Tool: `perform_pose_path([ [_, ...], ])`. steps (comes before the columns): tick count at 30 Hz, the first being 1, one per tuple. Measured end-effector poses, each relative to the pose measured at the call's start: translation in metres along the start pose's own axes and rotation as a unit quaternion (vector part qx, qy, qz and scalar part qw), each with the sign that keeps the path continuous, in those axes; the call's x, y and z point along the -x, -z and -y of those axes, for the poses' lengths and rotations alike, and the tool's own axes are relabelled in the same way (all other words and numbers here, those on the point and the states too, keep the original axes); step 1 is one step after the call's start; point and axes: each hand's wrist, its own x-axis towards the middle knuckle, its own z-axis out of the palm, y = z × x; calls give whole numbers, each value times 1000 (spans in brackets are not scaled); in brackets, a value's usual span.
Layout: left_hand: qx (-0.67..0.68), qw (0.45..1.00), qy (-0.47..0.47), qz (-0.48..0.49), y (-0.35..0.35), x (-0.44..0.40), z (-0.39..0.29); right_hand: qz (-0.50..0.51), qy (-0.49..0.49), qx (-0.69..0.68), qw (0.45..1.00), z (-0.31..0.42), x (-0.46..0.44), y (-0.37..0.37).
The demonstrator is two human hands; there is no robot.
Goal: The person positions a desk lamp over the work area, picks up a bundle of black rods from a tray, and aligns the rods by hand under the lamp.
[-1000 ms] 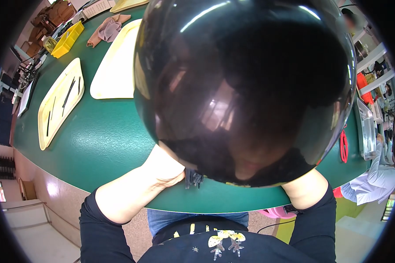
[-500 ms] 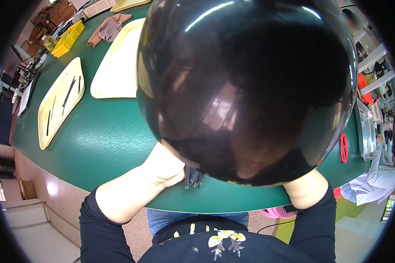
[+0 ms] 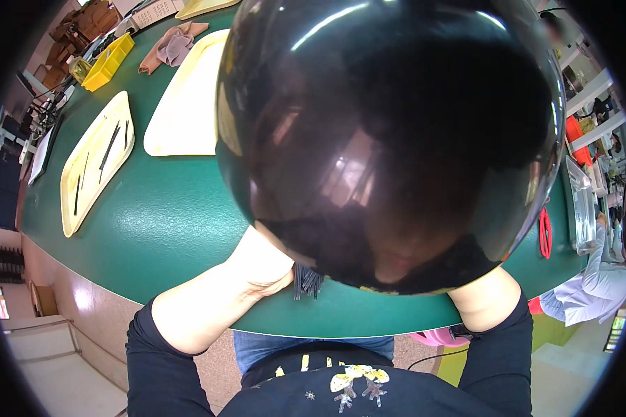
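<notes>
A large glossy dark dome (image 3: 396, 146) fills the middle and right of the head view and covers much of what lies below it. From the left, my left hand (image 3: 264, 267) reaches under its lower edge; only the wrist and heel show, and the fingers are hidden. Beside that hand, the ends of a bundle of thin black rods (image 3: 307, 281) stick out over the green table (image 3: 167, 222). My right hand is hidden behind the dome, with just the bare forearm showing at the lower right.
A cream tray (image 3: 76, 163) with several black sticks lies left, near a larger pale tray (image 3: 188, 104). Brown cloths (image 3: 174, 47) and a yellow bin (image 3: 108, 62) are farther back. Red-handled tool (image 3: 545, 233), metal tray (image 3: 581, 205) and another person (image 3: 588, 292) are right.
The dome has shifted very slightly to the right since the earliest frame. My arms have barely moved.
</notes>
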Motion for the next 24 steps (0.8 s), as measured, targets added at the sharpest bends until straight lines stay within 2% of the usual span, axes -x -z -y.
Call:
perform_pose_path([
  [2,-44,999,-22,-2,13,4,0,-4,-4,-75,997,3,0,-15],
  [5,-110,992,-55,-5,7,-9,5,146,51,-158,975,-7,-4,-9],
  [6,-132,989,-65,-5,22,-1,4,100,-19,-37,994,-2,-2,-8],
  [7,-154,985,-76,-6,27,-11,-2,52,-89,85,991,6,-1,-10],
  [8,-176,981,-87,-7,39,33,21,2,-157,205,966,13,-1,-14],
  [9,-197,975,-97,-7,37,27,22,169,-71,84,979,-23,10,39],
  [13,-282,949,-139,-10,41,33,35,162,-64,105,979,-21,13,29],
  [16,-419,893,-162,12,-8,59,-30,156,-58,127,978,-13,8,26],
  [17,-346,915,-184,95,-6,55,-33,154,-57,134,977,-15,7,22],
  [18,-490,811,-277,163,5,52,-15,152,-55,140,977,-13,-3,22],
  [19,-509,835,-114,176,-10,55,-38,151,-54,146,976,-14,4,17],
  [20,-513,837,52,184,-29,56,-61,150,-53,153,975,-10,3,18],
  [24,-466,863,-136,142,-24,53,-43,142,-44,182,972,-13,-13,3],
])
